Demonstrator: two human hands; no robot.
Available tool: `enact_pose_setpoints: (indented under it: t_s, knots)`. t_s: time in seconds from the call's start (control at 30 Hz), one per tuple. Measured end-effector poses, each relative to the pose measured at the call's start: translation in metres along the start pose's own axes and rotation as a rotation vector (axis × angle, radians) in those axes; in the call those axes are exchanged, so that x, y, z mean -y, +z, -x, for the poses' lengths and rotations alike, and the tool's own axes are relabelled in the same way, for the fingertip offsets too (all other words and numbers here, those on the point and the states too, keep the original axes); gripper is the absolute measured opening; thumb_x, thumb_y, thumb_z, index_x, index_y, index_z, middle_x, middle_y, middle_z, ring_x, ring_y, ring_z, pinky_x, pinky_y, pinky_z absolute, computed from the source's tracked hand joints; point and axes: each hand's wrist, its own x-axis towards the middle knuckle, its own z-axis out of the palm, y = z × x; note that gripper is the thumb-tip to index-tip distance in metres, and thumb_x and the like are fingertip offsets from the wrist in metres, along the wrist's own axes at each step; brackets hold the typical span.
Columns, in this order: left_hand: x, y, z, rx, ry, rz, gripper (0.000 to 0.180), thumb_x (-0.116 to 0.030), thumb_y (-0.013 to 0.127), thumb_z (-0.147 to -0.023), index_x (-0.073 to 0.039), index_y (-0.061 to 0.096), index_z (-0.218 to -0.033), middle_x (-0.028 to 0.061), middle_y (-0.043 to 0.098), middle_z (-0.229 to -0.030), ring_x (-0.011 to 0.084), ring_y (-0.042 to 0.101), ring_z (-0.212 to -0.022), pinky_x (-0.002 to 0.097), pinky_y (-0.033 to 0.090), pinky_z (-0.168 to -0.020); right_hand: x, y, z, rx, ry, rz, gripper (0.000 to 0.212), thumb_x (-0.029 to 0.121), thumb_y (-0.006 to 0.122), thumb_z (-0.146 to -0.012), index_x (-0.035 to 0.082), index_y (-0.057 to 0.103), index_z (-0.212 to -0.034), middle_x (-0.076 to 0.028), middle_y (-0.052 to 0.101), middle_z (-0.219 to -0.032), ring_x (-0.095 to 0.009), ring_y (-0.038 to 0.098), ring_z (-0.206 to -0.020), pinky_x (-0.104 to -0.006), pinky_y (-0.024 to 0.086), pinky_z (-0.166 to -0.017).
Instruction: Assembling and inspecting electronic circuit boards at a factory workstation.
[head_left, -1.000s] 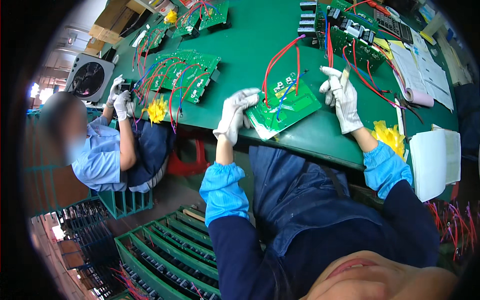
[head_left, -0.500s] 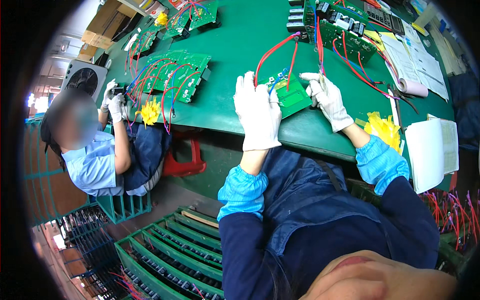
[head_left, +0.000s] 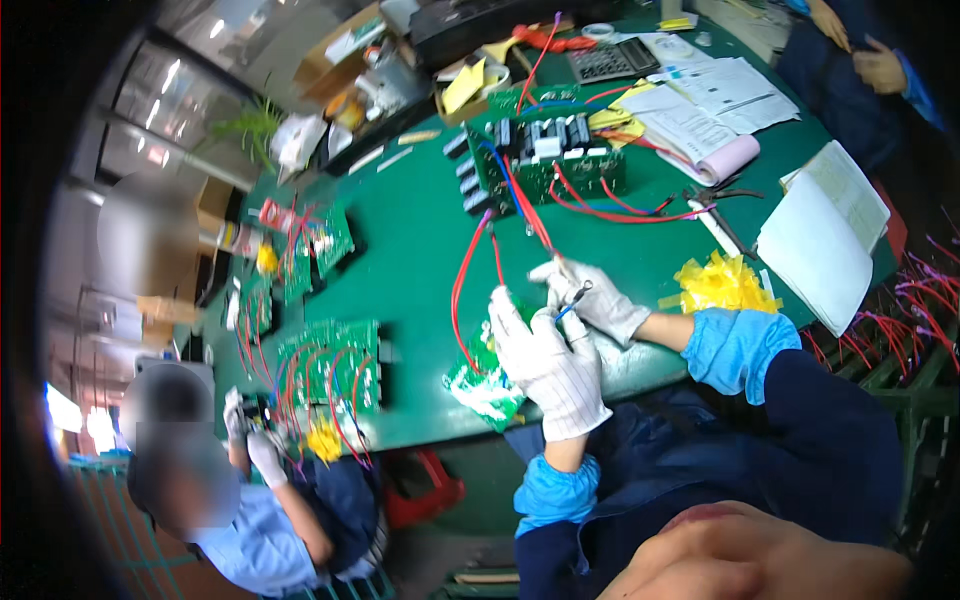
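My left hand (head_left: 550,375), in a white striped glove, grips a small green circuit board (head_left: 492,398). Much of that board is hidden behind the glove. From it a red wire (head_left: 457,300) arches up to a purple-sleeved end. A short blue wire (head_left: 572,302) with a ring terminal sticks out between my hands. My right hand (head_left: 600,308), also gloved, is closed beside the left one, its fingertips touching the lower end of red wires (head_left: 532,215) from a larger board assembly (head_left: 545,165). What its fingers hold is hidden.
Yellow tape pieces (head_left: 722,285), pliers (head_left: 715,205), papers (head_left: 815,240) and a calculator (head_left: 612,62) lie on the green table (head_left: 400,230). A co-worker (head_left: 270,530) handles parts beside wired boards (head_left: 335,365) at left. Another person (head_left: 850,70) is at upper right.
My view has swung, so the table sits differently. The small board is tilted now, my hands have come together, and the blue wire's ring end shows between them.
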Motion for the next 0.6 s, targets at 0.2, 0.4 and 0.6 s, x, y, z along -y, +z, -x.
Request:
enact_pose_setpoints:
  t_s: [0.2,0.4,0.6]
  knots:
    - [0.012,0.03,0.0,0.04,0.017,-0.158,0.028,-0.03,0.065,-0.086,-0.003,0.057,-0.088,0.0279,0.05,-0.137,0.0394,0.06,-0.102,0.0484,0.047,-0.083,0.025,0.0,0.004,-0.046,0.057,0.157,0.024,0.014,0.049,-0.101,0.005,0.064,-0.117,-0.005,0.067,-0.106,-0.011,0.058,-0.087,-0.0287,0.049,-0.08]
    - [0.023,0.033,0.0,-0.028,0.074,-0.007,0.024,-0.019,0.068,-0.082,-0.002,0.055,-0.094,0.0247,0.055,-0.13,0.0392,0.06,-0.102,0.0488,0.049,-0.083,0.091,-0.006,-0.009,-0.15,0.062,0.052,0.029,0.021,0.047,-0.101,0.004,0.063,-0.118,-0.002,0.063,-0.092,-0.007,0.051,-0.07,-0.023,0.045,-0.064]
    - [0.027,0.031,0.0,-0.06,0.169,-0.042,0.016,-0.017,0.069,-0.082,-0.004,0.059,-0.084,0.0127,0.063,-0.095,0.0306,0.061,-0.093,0.0448,0.047,-0.083,0.202,0.017,-0.082,0.055,-0.046,-0.017,0.044,0.031,0.054,-0.099,0.007,0.056,-0.135,0.003,0.051,-0.081,-0.004,0.045,-0.066,-0.0211,0.04,-0.059]
